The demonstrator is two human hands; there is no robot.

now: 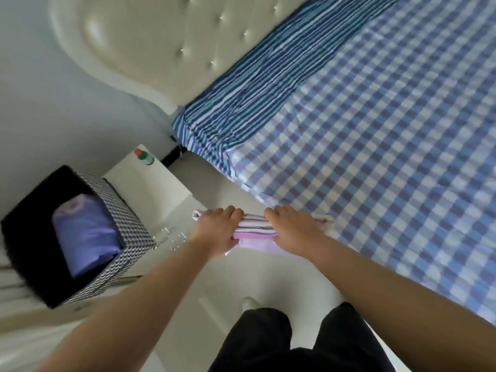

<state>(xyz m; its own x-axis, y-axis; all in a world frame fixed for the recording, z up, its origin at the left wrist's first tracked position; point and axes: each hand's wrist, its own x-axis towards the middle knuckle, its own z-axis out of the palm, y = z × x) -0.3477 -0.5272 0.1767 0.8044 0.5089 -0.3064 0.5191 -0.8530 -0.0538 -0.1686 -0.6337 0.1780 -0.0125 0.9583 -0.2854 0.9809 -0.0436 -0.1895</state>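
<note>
Item: folded cloth (256, 229), held mid-air just off bed (389, 157) edge, above floor.
Left hand (216, 229), right hand (292, 226): fingers curled over its top, gripping each end so folds stay flat, probably for carrying.
Look: pink-white stripes, pink band, pale lilac layer beneath; blurred.
Near: basket (126, 224) with purple bundle (86, 234).
</note>
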